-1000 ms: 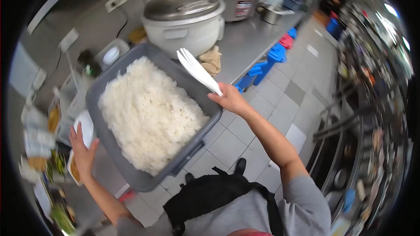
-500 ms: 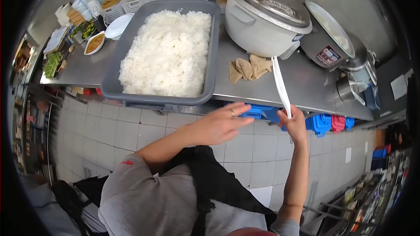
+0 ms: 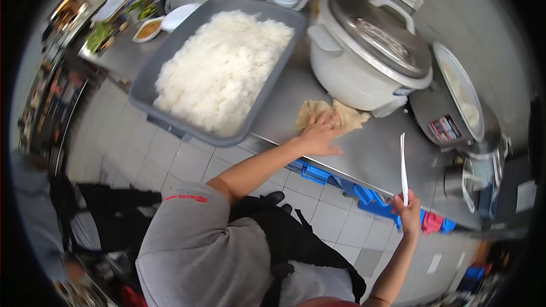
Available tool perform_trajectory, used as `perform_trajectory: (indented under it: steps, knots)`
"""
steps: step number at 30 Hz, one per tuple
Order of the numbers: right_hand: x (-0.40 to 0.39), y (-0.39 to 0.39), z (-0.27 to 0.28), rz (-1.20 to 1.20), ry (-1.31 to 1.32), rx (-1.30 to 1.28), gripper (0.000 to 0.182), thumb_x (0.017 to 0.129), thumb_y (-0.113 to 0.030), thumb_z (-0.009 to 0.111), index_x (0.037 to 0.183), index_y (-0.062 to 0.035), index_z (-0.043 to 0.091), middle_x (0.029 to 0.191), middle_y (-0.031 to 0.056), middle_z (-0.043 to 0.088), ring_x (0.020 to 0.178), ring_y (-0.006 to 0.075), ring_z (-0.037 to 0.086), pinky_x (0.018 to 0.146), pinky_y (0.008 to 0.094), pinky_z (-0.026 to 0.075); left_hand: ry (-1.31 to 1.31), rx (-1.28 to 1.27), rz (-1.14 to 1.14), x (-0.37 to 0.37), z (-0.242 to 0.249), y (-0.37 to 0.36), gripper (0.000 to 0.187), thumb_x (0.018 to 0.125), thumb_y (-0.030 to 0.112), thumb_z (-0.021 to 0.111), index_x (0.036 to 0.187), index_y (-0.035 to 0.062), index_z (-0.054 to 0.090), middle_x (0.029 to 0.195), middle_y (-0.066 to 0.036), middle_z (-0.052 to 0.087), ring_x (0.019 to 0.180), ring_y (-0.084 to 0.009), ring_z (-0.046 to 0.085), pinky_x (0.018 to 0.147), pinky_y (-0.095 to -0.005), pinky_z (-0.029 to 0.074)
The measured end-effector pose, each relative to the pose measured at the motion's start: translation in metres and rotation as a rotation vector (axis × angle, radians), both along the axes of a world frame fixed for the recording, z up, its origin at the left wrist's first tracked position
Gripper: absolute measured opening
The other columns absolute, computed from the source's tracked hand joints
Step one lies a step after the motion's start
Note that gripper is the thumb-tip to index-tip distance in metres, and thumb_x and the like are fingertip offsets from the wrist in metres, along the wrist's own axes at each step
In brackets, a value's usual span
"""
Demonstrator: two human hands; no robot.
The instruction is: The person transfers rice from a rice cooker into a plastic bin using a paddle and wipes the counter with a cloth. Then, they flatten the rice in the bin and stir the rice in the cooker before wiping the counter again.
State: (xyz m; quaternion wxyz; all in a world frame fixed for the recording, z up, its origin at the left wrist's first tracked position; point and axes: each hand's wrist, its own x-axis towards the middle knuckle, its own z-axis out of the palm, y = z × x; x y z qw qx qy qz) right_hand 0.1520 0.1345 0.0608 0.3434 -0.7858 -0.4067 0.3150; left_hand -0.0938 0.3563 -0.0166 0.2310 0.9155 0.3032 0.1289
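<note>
- While your right hand (image 3: 410, 216) stayed closed round the lower end of the white utensil (image 3: 404, 165), it was now out past the near edge of the counter (image 3: 364, 156), on the near right side of the white rice cooker (image 3: 355, 79). The utensil stood nearly upright, apart from everything but that hand.
- Your left hand (image 3: 318, 139) had changed most: half a second earlier it was in the air short of the counter, and now it had come down in front of the cooker. It was partly open, thumb apart, its fingers lying on the tan cloth (image 3: 351, 116); no closed grip on it showed.
- The cloth lay crumpled on the near side of the cooker, just beside its base. That contact meant, as I judged it, that your attention had turned to the cloth, with only the left hand at work there and the right one taken up by the utensil.
- The grey tub (image 3: 278, 77) had kept its place on the counter to the left of the cooker, and the rice (image 3: 222, 68) remained heaped inside it. Neither hand touched either one.
- To the right of the cooker stood a darker cooker (image 3: 424, 108), its contents partly in view, with a metal pot (image 3: 455, 182) beyond it.
- Farthest off, beyond the tub as reckoned from the cooker, sat a small dish of orange-brown food (image 3: 149, 30).
</note>
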Motion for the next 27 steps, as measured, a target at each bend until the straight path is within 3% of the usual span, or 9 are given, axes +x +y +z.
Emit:
perform_trajectory:
  steps: [4, 7, 9, 12, 14, 15, 18, 24, 27]
  knots:
    - [0.006, 0.068, -0.02, 0.332, -0.179, 0.075, 0.025, 0.075, -0.02, 0.062, 0.089, -0.0003, 0.055, 0.069, 0.0016, 0.053, 0.062, 0.0119, 0.048, 0.057, 0.0269, 0.041, -0.471, 0.086, 0.124, -0.064, 0.003, -0.054, 0.05, 0.075, 0.022, 0.065, 0.121, 0.0094, 0.049, 0.129, -0.019, 0.039, 0.117, -0.0353, 0.039, 0.094, -0.0414, 0.036]
    - [-0.042, 0.128, 0.009, 0.556, -0.237, 0.162, 0.027, 0.078, -0.023, 0.059, 0.091, -0.0008, 0.054, 0.071, 0.0054, 0.053, 0.066, 0.0129, 0.049, 0.062, 0.0276, 0.041, -0.614, -0.088, 0.544, -0.133, 0.009, -0.1, 0.024, 0.075, 0.006, 0.063, 0.099, 0.0039, 0.06, 0.091, -0.011, 0.061, 0.078, -0.0214, 0.061, 0.072, -0.0327, 0.049]
    - [-0.079, 0.157, 0.035, 0.653, -0.237, 0.243, 0.023, 0.082, -0.022, 0.055, 0.094, -0.0024, 0.053, 0.07, 0.0079, 0.054, 0.064, 0.0155, 0.052, 0.061, 0.0294, 0.042, -0.64, 0.065, 0.903, -0.186, 0.004, -0.117, 0.019, 0.076, 0.008, 0.063, 0.094, 0.0033, 0.059, 0.072, -0.009, 0.06, 0.062, -0.0178, 0.059, 0.056, -0.0264, 0.048]
    - [-0.139, 0.202, 0.068, 0.797, -0.398, 0.244, 0.016, 0.087, -0.02, 0.048, 0.097, -0.0073, 0.048, 0.071, 0.012, 0.059, 0.066, 0.028, 0.06, 0.06, 0.0371, 0.044, -0.551, 0.371, 1.22, -0.257, 0.021, -0.121, 0.026, 0.073, 0.013, 0.067, 0.096, 0.0054, 0.058, 0.09, -0.01, 0.058, 0.078, -0.0182, 0.056, 0.065, -0.0284, 0.045]
    - [-0.198, 0.226, 0.083, 0.816, -0.895, 0.383, 0.016, 0.087, -0.02, 0.047, 0.098, -0.007, 0.047, 0.068, 0.0153, 0.059, 0.066, 0.0314, 0.06, 0.058, 0.0434, 0.043, -0.446, 0.714, 1.086, -0.282, 0.055, -0.106, 0.037, 0.069, 0.024, 0.071, 0.1, 0.008, 0.057, 0.105, -0.01, 0.053, 0.1, -0.0258, 0.049, 0.081, -0.0382, 0.039]
    - [-0.233, 0.237, 0.085, 0.764, -1.015, 0.371, 0.016, 0.086, -0.021, 0.047, 0.097, -0.0098, 0.047, 0.069, 0.0175, 0.06, 0.07, 0.0365, 0.059, 0.06, 0.0474, 0.043, -0.384, 0.689, 1.039, -0.292, 0.059, -0.099, 0.04, 0.068, 0.028, 0.071, 0.101, 0.009, 0.057, 0.107, -0.009, 0.051, 0.104, -0.0277, 0.046, 0.085, -0.0421, 0.035]
    - [-0.311, 0.282, 0.046, 0.823, -1.307, 0.614, 0.018, 0.082, -0.021, 0.05, 0.096, -0.0097, 0.048, 0.064, 0.0106, 0.061, 0.057, 0.0316, 0.061, 0.048, 0.0408, 0.045, -0.228, 0.604, 0.893, -0.321, 0.058, -0.07, 0.047, 0.065, 0.037, 0.071, 0.103, 0.0118, 0.057, 0.112, -0.007, 0.049, 0.113, -0.0313, 0.039, 0.094, -0.0523, 0.025]
    - [-0.319, 0.372, 0.013, 0.658, -1.26, 0.105, 0.018, 0.084, -0.024, 0.049, 0.097, -0.0128, 0.052, 0.08, 0.0108, 0.065, 0.077, 0.0295, 0.063, 0.066, 0.0409, 0.048, -0.184, 0.493, 0.684, -0.356, 0.055, -0.049, 0.045, 0.064, 0.038, 0.07, 0.102, 0.0155, 0.058, 0.11, -0.003, 0.048, 0.112, -0.0287, 0.039, 0.094, -0.0611, 0.02]
    - [-0.317, 0.4, 0.019, 0.558, -1.351, 0.084, 0.02, 0.085, -0.026, 0.047, 0.1, -0.0138, 0.053, 0.081, 0.0159, 0.064, 0.077, 0.0328, 0.062, 0.066, 0.0441, 0.047, -0.239, 0.463, 0.561, -0.377, 0.057, -0.039, 0.043, 0.065, 0.037, 0.069, 0.101, 0.0171, 0.06, 0.108, -0.002, 0.048, 0.108, -0.0278, 0.04, 0.094, -0.0611, 0.021]
